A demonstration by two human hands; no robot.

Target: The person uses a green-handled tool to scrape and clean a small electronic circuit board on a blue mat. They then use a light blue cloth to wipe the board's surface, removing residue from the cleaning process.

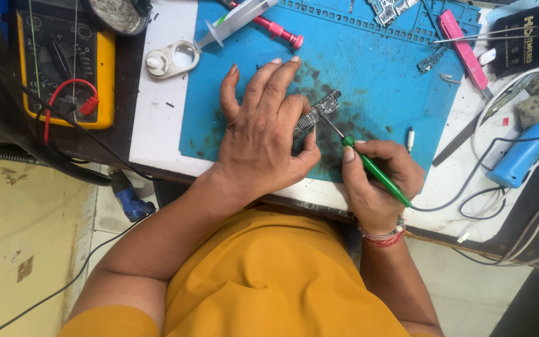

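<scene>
two hands at work on a small circuit board

the fingers (310, 146) of the left hand (263, 134) pinch a small circuit board (316, 113), thumb at its near edge and the other fingers spread over its left end, holding it just above a blue work mat (375, 68) near the mat's middle. the right hand (378, 181) is closed in a pen grip on a green-handled tool (375, 171), whose thin metal tip meets the board's right side. dark smudges stain the mat around the board. farther off lie a syringe (235, 20) and a pink-handled tool (276, 28) at the mat's far edge, with a small white round container (171, 59) on the tabletop (157, 125) just left of the mat. a yellow multimeter (63, 68) sits at far left. to the right, a pink flat tool (463, 50) and a blue handheld tool (528, 153) trail cables. the person wears a yellow shirt (269, 281).
</scene>
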